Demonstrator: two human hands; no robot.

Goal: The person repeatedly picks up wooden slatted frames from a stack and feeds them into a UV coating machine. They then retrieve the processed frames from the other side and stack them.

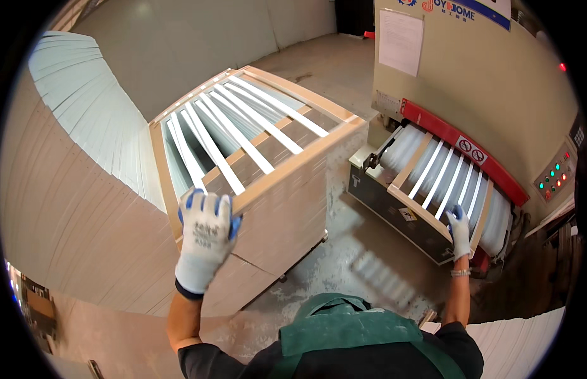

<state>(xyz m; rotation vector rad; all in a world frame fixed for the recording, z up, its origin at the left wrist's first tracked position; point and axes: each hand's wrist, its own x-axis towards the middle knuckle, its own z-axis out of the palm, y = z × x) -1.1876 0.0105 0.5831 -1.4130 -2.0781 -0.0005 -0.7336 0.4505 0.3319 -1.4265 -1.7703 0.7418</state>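
On my left stands a tall stack of slatted frames, the top frame [274,179] having light-brown borders and several white slats. My left hand [207,240], in a white glove with blue fingertips, is closed over its near-left corner, the fingertips partly hidden. To the right, another slatted frame [422,215] lies on the roller bed of a machine, its far end beneath a red bar [464,145]. My right hand [459,232], gloved the same way, holds that frame's near edge by its right corner, fingers bent round it.
The beige machine [458,69] rises behind the rollers [496,230], with a panel of lit buttons [554,175] at its right. Tall stacks of pale boards [85,189] crowd the left side. More pale boards [521,344] are at lower right. Concrete floor [344,252] runs between stack and machine.
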